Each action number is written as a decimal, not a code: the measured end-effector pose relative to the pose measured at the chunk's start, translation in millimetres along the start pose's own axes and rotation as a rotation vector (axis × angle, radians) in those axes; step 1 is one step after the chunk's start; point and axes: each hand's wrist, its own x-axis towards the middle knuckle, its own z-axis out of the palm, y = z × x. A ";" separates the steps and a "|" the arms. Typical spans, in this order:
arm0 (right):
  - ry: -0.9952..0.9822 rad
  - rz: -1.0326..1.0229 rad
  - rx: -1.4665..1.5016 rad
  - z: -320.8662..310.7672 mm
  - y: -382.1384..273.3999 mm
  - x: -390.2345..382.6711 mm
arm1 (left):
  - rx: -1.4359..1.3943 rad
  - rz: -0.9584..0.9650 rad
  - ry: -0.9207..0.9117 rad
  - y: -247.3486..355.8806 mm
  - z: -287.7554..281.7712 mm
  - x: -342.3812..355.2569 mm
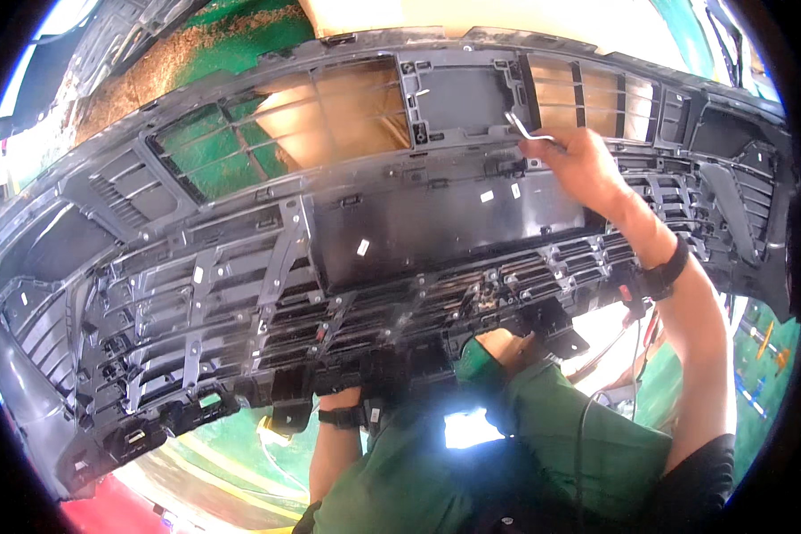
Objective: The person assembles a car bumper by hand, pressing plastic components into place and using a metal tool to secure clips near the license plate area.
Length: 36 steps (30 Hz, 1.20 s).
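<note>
A large black plastic car bumper (458, 218) spans the view with its ribbed back toward me, full of slats, clips and grille openings. My right hand (578, 165) is above its upper right part, fingers closed around a thin, silvery bent metal rod (527, 132). The rod's free end reaches the edge of a flat rectangular panel (465, 96) in the bumper; I cannot tell whether it touches. My left hand (340, 398) is at the bumper's near lower edge. Its fingers are hidden behind the black plastic, so what they grip does not show.
Brown cardboard (347, 116) lies beyond the grille openings, over a green floor (209, 147). Yellow and blue tools (761, 343) are on the floor at right. A dark cable (583, 427) hangs across my green clothing, and something red (116, 507) sits at lower left.
</note>
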 end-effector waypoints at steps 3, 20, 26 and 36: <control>0.048 -0.135 0.073 -8.9 31.9 -19.0 | 0.153 0.092 -0.012 -0.9 1.2 3.1; 0.151 0.554 0.505 67.8 225.7 -234.7 | 1.256 0.727 0.138 -57.9 -23.1 -13.9; 0.373 0.736 1.167 120.3 241.7 -224.0 | 0.906 0.331 -0.006 3.7 -10.5 -24.9; 0.324 0.799 1.453 131.0 275.6 -210.3 | 0.602 0.372 -0.033 -0.2 -8.5 -22.9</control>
